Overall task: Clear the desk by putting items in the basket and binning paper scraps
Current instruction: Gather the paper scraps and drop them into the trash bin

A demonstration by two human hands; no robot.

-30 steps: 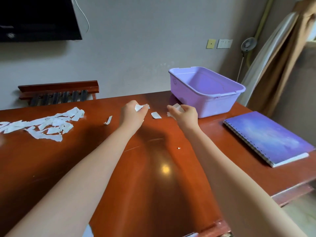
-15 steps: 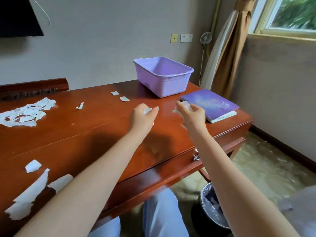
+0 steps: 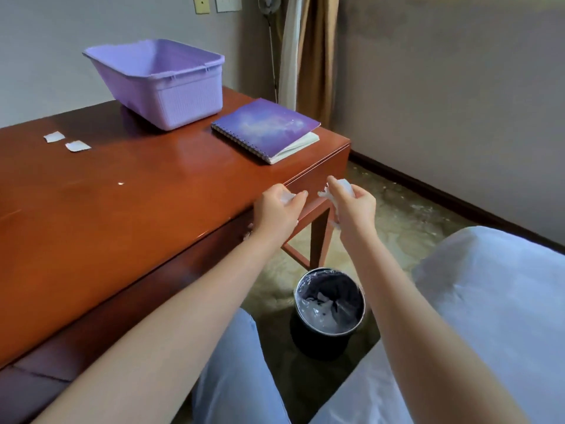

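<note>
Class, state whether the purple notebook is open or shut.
Shut: the notebook lies flat on the desk, purple cover over its pages.

We see open air between our hands at the surface corner and the bin on the floor below, hemmed by the surface leg on the far side, our knee nearer, and the bed to the right.

Desk: glossy red-brown wood. Basket: matt lilac plastic. Scraps: white paper. Bin: dark, plastic-lined.
</note>
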